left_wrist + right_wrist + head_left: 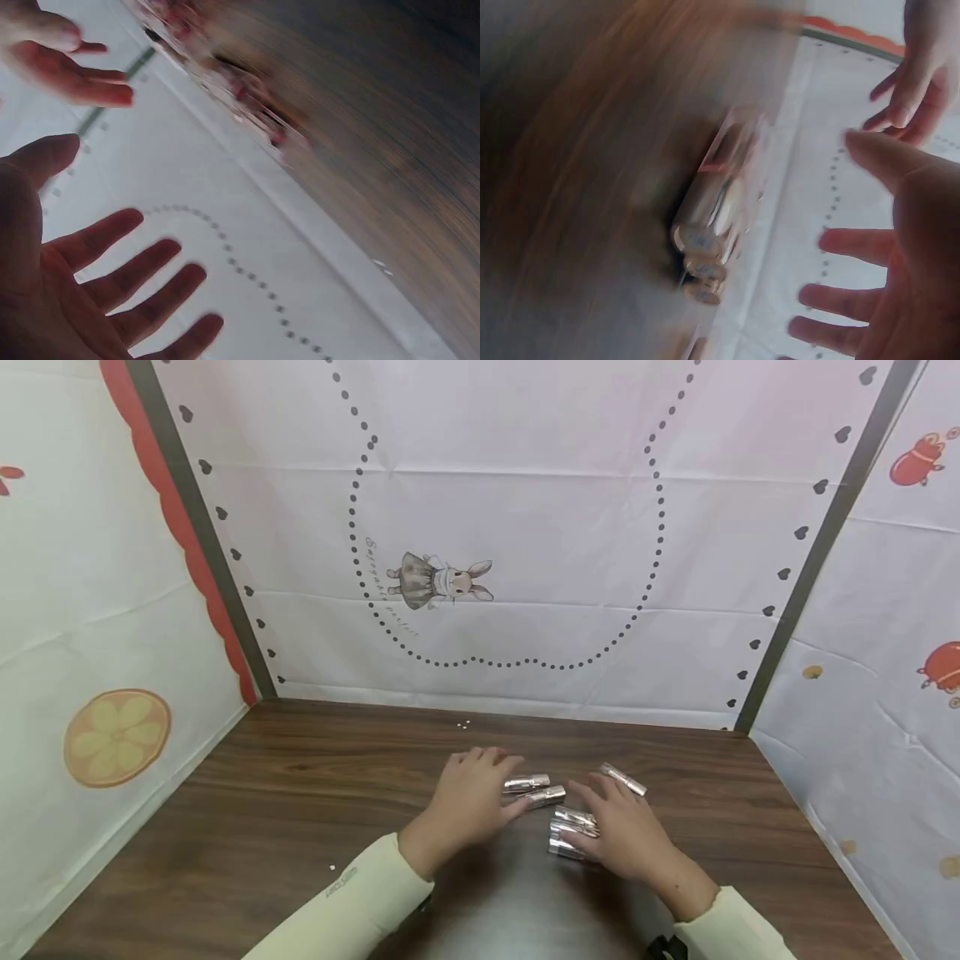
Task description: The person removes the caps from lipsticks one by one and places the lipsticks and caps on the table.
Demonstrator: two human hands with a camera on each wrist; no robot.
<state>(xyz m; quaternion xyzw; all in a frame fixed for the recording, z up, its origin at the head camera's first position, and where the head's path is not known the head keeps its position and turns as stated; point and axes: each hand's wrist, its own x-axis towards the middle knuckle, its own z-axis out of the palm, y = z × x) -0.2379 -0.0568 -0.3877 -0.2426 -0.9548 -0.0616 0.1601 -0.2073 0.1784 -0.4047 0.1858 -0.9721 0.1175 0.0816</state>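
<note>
Several shiny, metallic-looking lipstick tubes lie on the brown wooden table. My left hand (468,797) is beside a pair of them, a rear tube (529,782) and a front tube (551,794), its thumb overlapping the front one in the head view. In the left wrist view the fingers of this hand (127,292) are spread with nothing between them. My right hand (628,831) hovers at a row of tubes (567,843) lying side by side and partly covers them. The right wrist view shows their round, labelled ends (699,241) below the spread fingers. Another tube (624,779) lies slantwise behind the right hand.
The wooden table (322,777) meets a white patterned cloth wall (510,527) at the back, with cloth walls at left and right too. Small white bits (464,724) lie near the back edge, and another white speck (332,867) is near the left sleeve.
</note>
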